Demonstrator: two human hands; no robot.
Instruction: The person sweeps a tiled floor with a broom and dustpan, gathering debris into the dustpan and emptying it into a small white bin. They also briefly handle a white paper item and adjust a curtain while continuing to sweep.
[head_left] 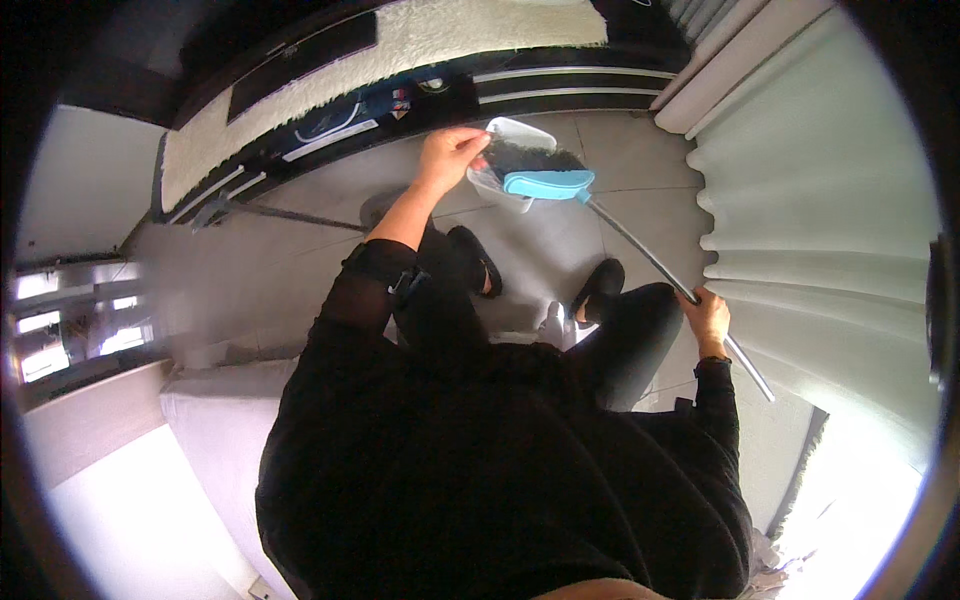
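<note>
My right hand (707,315) is wrapped round the metal handle of a broom (548,184), well back from its head. The handle slants up and left to a light blue head with dark bristles, tilted over a white plastic container (520,127). My left hand (452,160) reaches to the bristle tips at the container's left side. Thumb and fingers there are pinched together; whatever is between them is too small to make out. The bristles and blue head hide much of the container's inside.
A low dark cabinet (570,97) with a cream fluffy cover (450,40) stands ahead. Pale curtains (800,180) hang at the right. A grey stick (290,213) slants across the tiled floor (640,200) at the left. A light sofa-like seat (225,410) is at the lower left.
</note>
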